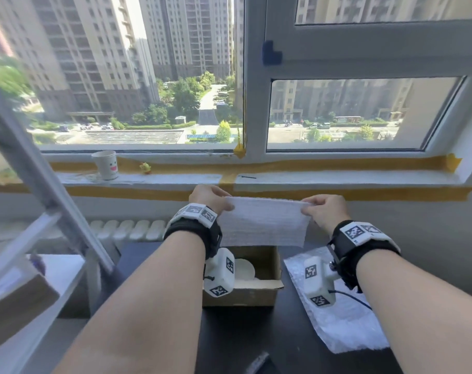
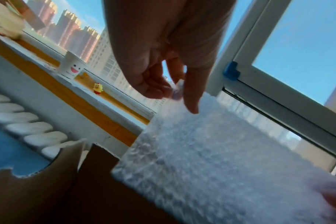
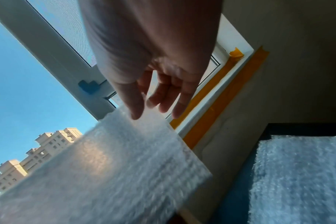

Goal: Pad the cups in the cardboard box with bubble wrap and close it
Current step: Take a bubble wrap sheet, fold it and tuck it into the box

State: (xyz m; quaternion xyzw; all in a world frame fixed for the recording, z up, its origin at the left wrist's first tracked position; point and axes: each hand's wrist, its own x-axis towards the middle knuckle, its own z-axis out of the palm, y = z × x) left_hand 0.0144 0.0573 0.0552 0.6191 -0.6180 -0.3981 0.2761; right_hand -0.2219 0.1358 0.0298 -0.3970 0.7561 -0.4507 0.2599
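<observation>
- Bubble wrap sheet [image 1: 264, 222]: I hold it stretched in the air above the open cardboard box [image 1: 245, 292], hanging down from its top edge. I judge it very light, soft and limp, and rather slick; it will sag wherever it is unsupported.
- Hold: my left hand [image 1: 209, 197] pinches the top corner at 9 o'clock, my right hand [image 1: 325, 209] the corner at 3 o'clock, thumb against fingers. I judge corners or edges the best purchase.
- Cups [image 1: 244, 268]: white, inside the box; I judge them fragile. Largely hidden behind my wrist; count cannot be told.
- Count: one sheet in hand, one further spare sheet [image 1: 337, 319] lying flat on the dark bench [image 1: 229, 341] at 3 o'clock of the box; one box, flaps open.
- Surroundings: one smiley cup [image 1: 105, 164] and one small yellow figure [image 1: 145, 168] on the windowsill [image 1: 337, 178], well apart at 11 o'clock.
</observation>
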